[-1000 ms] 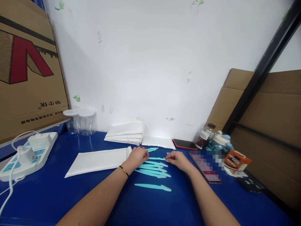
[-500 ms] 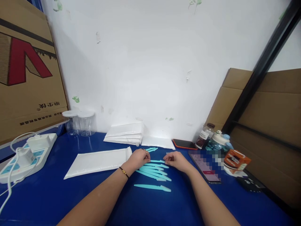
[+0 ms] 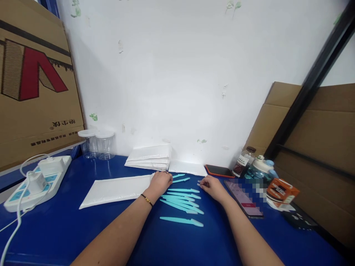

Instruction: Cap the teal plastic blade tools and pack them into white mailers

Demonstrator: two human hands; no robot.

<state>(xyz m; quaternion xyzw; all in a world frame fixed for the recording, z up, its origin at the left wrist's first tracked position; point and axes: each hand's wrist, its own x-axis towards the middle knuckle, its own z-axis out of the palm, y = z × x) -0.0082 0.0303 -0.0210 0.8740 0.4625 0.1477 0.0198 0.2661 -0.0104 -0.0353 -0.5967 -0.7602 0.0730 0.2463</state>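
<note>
Teal razors [image 3: 181, 199] lie between left hand [image 3: 161, 183] and right hand [image 3: 212, 187].

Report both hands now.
Left hand: fingers curled beside a teal stick; grip cannot be told.
Right hand: fingers curled near that stick; cannot be told.

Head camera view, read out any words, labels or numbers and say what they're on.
"V", big and red: brown cardboard box.
Black characters below it: upside down, too small to read.
Label on brown glass bottle: too small.
Print on small orange carton: blurred.
Black phone screen: blurred.
</note>
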